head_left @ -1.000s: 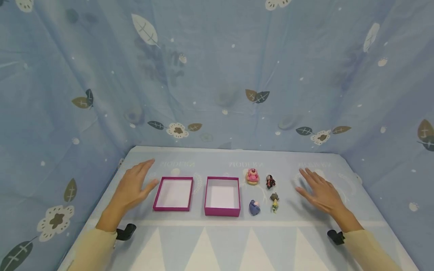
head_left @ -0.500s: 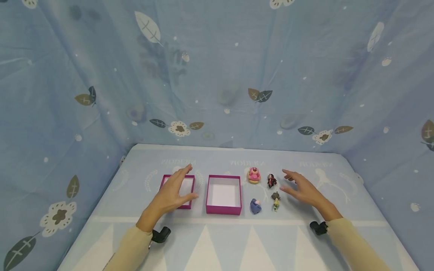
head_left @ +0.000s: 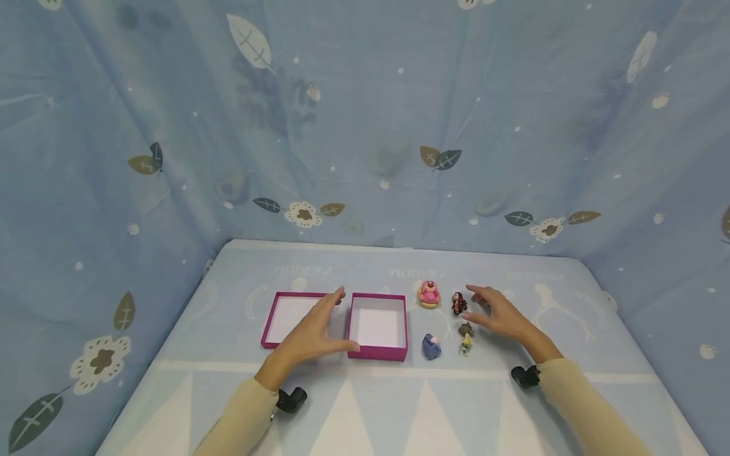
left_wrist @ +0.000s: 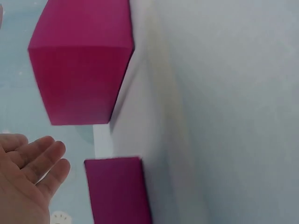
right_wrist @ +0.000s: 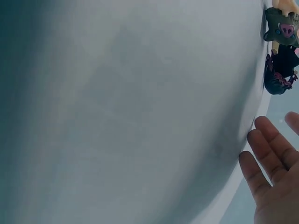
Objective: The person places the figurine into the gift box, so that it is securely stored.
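Observation:
My left hand (head_left: 310,337) is spread over the gap between a shallow magenta box lid (head_left: 291,311) and a deeper magenta box (head_left: 377,352), its thumb overlapping the box's near left corner in the head view. In the left wrist view that hand (left_wrist: 28,172) has its fingers apart with nothing in them. My right hand (head_left: 502,315) is just right of a small dark-haired figurine in red and black (head_left: 459,303), thumb and fingers parted around its right side. Nearer to me lies a figurine with a grey boar head (head_left: 466,330) and a yellow-green body. The right wrist view shows the boar head (right_wrist: 280,29) beyond relaxed fingers.
A pink bear figurine (head_left: 429,294) on a yellowish base stands behind the others. Closer in, a blue-purple figurine (head_left: 431,346) lies right of the box. A patterned cloth covers the table (head_left: 399,405), and a blue curtain (head_left: 365,126) hangs behind and at both sides.
My left hand has moved right, from beside the lid to between lid and box. The right hand has moved left, up to the figurines. Lid, box and figurines stay put.

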`<state>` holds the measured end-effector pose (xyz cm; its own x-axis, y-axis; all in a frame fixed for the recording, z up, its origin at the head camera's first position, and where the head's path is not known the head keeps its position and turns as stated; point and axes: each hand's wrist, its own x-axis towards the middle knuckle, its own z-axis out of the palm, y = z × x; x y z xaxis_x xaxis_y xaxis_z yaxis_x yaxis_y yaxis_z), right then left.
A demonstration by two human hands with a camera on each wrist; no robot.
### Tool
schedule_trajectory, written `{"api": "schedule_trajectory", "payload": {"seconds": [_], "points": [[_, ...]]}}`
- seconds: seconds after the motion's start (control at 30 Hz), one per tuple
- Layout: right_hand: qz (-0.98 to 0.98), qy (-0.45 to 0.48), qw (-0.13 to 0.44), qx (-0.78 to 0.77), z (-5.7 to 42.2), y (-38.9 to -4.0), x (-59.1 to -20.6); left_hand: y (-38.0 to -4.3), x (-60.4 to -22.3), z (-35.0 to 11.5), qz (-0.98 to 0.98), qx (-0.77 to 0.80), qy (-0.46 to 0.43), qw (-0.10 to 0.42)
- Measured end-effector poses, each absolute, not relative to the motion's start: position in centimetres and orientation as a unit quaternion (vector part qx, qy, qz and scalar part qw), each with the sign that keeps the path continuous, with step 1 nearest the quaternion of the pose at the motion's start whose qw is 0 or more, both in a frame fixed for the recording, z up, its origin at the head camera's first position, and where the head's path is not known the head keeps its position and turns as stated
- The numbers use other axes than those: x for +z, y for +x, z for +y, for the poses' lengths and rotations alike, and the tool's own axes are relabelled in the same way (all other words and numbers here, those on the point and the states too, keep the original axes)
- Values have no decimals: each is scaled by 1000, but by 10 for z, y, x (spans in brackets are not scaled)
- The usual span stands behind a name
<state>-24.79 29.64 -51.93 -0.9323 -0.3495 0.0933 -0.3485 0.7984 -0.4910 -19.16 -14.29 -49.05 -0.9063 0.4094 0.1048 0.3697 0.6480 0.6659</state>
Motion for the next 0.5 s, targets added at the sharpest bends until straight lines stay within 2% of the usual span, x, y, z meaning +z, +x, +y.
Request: {"api": "schedule_trajectory", "payload": {"seconds": [0.23, 0.5], "points": [[946, -193, 5, -259, 293, -251, -518, -190, -500, -137, 912, 345, 219, 24], [942, -218, -19, -254, 289, -252, -521, -187, -505, -132, 916, 336, 217, 27]]}}
